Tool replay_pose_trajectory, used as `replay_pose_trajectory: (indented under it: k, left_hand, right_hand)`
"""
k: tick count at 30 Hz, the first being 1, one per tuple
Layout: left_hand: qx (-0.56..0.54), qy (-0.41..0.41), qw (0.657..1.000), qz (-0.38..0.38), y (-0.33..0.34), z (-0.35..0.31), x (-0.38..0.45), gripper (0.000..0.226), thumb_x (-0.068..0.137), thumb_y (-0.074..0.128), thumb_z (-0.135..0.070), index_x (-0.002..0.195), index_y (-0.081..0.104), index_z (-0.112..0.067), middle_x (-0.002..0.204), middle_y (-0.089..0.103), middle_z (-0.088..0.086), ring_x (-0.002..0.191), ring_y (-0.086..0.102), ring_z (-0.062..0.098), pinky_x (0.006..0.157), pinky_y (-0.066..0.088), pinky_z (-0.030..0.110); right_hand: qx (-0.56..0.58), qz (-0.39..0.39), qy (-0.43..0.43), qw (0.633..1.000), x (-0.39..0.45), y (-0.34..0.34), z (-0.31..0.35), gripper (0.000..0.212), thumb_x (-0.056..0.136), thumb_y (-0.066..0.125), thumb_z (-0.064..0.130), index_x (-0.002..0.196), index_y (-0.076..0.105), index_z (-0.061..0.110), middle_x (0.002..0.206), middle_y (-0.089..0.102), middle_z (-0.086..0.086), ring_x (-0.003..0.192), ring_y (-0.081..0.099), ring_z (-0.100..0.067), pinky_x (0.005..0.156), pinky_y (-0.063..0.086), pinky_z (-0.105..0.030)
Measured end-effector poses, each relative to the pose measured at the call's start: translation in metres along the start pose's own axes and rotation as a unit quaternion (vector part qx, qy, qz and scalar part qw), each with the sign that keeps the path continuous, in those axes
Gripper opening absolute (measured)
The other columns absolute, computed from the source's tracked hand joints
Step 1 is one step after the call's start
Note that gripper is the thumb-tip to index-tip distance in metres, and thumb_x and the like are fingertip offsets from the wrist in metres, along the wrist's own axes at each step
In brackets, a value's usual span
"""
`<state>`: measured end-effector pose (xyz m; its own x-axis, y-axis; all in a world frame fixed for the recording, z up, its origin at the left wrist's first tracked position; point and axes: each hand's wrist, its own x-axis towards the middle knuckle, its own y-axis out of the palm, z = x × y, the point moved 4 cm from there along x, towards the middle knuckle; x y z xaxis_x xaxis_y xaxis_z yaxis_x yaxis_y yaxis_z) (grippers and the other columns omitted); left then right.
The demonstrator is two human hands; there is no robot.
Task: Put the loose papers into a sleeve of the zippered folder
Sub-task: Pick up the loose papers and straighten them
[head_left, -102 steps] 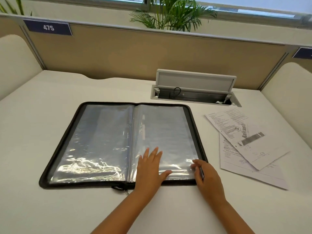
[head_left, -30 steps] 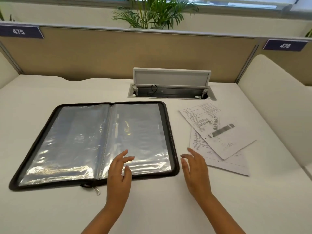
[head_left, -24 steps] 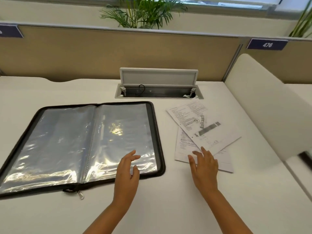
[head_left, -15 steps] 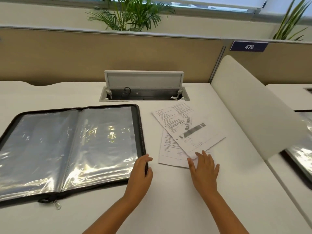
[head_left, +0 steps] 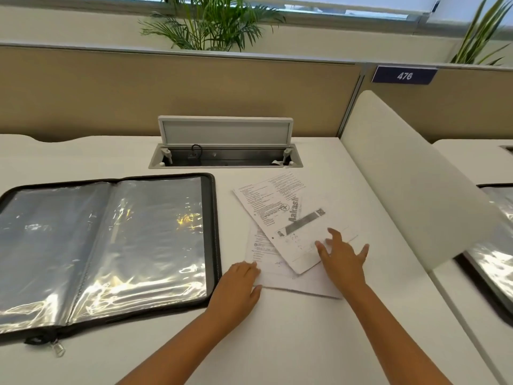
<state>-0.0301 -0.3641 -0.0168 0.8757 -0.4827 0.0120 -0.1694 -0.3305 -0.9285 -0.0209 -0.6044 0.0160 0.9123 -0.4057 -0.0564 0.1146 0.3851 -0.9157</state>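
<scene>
Zippered folder [head_left: 111,245]: open flat on the white desk [head_left: 277,343], clear sleeves [head_left: 155,234] uppermost, glossy and wrinkled; zip pull [head_left: 57,348] at the near edge.
Loose papers [head_left: 280,218]: two printed sheets just right of the folder, not yet in any sleeve; top sheet skewed across the lower one, corners not aligned.
Left hand [head_left: 238,290]: between folder and papers, fingers curled at the near-left corner of the lower sheet, touching its edge; nothing yet lifted (grip not established, as far as can be told).
Right hand [head_left: 342,259]: right of the folder, spread open, palm down, fingertips pressing on the top sheet's near corner.
Cable hatch [head_left: 224,147]: beyond the folder and papers, lid raised, slot open.
Divider [head_left: 402,176]: right of the papers, well apart from the folder.
Step in hand: gathering and squaring the sheets, judged from hand placement.
Risk, misalignment: skewed sheets lifted as they lie likely to jam at a sleeve mouth and crease.
Risk, slipping: thin paper flat on a smooth desk hard to pinch; top sheet liable to slide from under the pressing fingers.
Risk, sleeve: limp plastic mouth apt to stay closed unless held apart.
</scene>
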Motion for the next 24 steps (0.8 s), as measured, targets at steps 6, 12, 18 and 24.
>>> replay_pose_trajectory:
  k: [6,12,18,24]
  left_hand:
    - [-0.141,-0.061,0.985,-0.077,-0.011,0.01,-0.011,0.031,0.093,0.047,-0.03,0.122,0.05,-0.02,0.12,0.05,-0.003,0.105,0.046,0.009,0.089,0.038,0.017]
    - [-0.367,-0.241,0.898,-0.035,-0.018,0.005,0.017,0.042,0.093,0.048,-0.023,0.133,0.039,-0.011,0.135,0.046,0.008,0.119,0.048,0.019,0.092,0.037,0.026]
    - [-0.496,-0.363,0.789,-0.014,-0.019,0.01,0.032,0.014,0.092,0.042,-0.018,0.078,0.046,-0.015,0.091,0.049,0.011,0.082,0.045,0.022,0.069,0.041,0.033]
    - [-0.484,-0.393,0.782,-0.006,-0.019,0.014,0.028,0.023,0.09,0.039,-0.012,0.069,0.044,-0.017,0.081,0.049,0.008,0.077,0.046,0.023,0.066,0.04,0.031]
  right_hand:
    - [0.021,-0.134,-0.048,0.99,-0.005,-0.014,0.0,0.037,0.094,0.044,0.037,0.122,0.051,0.014,0.071,0.068,0.002,0.074,0.066,-0.023,0.093,0.043,-0.042]
    - [-0.003,-0.045,0.054,0.998,0.015,-0.012,-0.013,0.056,0.092,0.049,0.039,0.138,0.035,0.012,0.127,0.056,-0.014,0.118,0.049,-0.034,0.095,0.04,-0.046]
    - [0.109,0.028,0.092,0.989,0.005,0.0,-0.017,0.055,0.091,0.05,0.04,0.135,0.041,0.009,0.127,0.053,-0.019,0.118,0.05,-0.035,0.099,0.042,-0.043]
    - [0.173,0.109,0.132,0.97,-0.001,0.005,-0.022,0.026,0.093,0.05,0.036,0.085,0.061,0.013,0.086,0.06,-0.007,0.079,0.059,-0.021,0.069,0.035,-0.027]
